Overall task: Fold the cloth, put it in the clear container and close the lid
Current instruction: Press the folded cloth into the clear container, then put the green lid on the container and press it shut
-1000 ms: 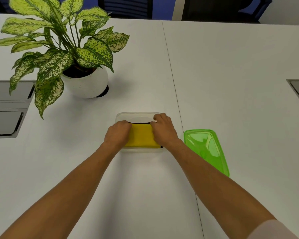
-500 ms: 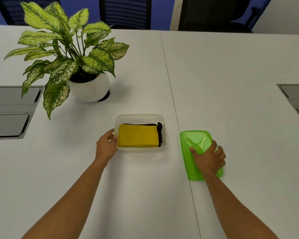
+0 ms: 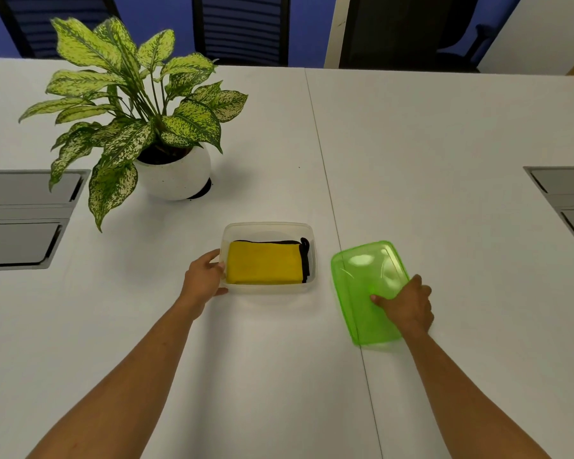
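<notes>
On bench: left hand (image 3: 203, 276) steadying clear container (image 3: 268, 226) with folded cloth (image 3: 264, 266) inside, right hand (image 3: 406, 304) clamped on green lid (image 3: 362, 279) just right; lift level, align corners, press down.

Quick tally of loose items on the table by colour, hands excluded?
Green: 1, the lid
Yellow with black trim: 1, the folded cloth
Clear: 1, the container
White pot with green leaves: 1, the potted plant
Total: 4
</notes>
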A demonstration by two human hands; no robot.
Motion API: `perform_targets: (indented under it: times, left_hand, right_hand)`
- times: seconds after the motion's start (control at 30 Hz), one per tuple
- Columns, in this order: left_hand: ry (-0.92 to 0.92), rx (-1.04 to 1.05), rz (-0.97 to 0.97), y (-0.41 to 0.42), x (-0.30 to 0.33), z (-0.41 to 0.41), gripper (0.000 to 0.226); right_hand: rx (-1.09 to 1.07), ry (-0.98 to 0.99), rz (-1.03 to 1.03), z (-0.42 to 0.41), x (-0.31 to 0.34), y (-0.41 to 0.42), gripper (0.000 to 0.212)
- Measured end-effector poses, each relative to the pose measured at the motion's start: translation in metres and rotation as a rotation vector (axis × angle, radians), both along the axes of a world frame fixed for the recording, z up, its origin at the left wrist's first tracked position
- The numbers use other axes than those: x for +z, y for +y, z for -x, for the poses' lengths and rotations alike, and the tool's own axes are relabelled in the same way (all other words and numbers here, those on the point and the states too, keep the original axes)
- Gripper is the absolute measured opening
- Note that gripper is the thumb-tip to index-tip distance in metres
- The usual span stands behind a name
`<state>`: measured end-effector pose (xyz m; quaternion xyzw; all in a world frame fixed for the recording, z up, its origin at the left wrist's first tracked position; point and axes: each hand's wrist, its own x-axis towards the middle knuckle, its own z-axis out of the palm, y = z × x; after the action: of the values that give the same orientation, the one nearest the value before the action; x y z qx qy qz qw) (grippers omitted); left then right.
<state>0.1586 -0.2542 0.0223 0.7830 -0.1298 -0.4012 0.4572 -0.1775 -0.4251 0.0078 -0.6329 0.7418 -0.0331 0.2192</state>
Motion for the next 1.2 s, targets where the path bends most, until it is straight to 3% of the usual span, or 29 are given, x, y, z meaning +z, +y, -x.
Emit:
perform_targets:
  times: [0.17,0.23,0.37,0.47,0.73,0.9,1.2]
  left_hand:
    - [0.014,0.002,-0.013,-0.001,0.000,0.003,0.045]
    - [0.025,-0.004,-0.017,-0.001,0.000,0.001,0.045]
    - [0.047,0.004,-0.024,-0.002,-0.002,-0.003,0.045]
    - [0.077,0.037,-0.015,-0.002,-0.006,-0.006,0.044]
    - [0.137,0.079,0.051,0.001,-0.014,-0.009,0.044]
    - [0.195,0.096,0.104,0.004,-0.019,-0.009,0.041]
    - [0.233,0.143,0.148,0.008,-0.021,-0.006,0.029]
  right_hand:
    - [0.153,-0.033,0.127,-0.038,0.042,-0.003,0.031]
    - [0.205,-0.074,0.283,-0.058,0.055,0.001,0.018]
    - [0.451,-0.225,0.548,-0.099,0.068,0.019,0.040]
    - [0.700,-0.225,0.645,-0.125,0.061,0.037,0.058]
    - [1.041,0.082,0.404,-0.154,0.021,0.061,0.080]
    - [1.160,0.064,0.357,-0.153,0.011,0.061,0.070]
    - [1.169,0.030,0.269,-0.159,0.003,0.061,0.082]
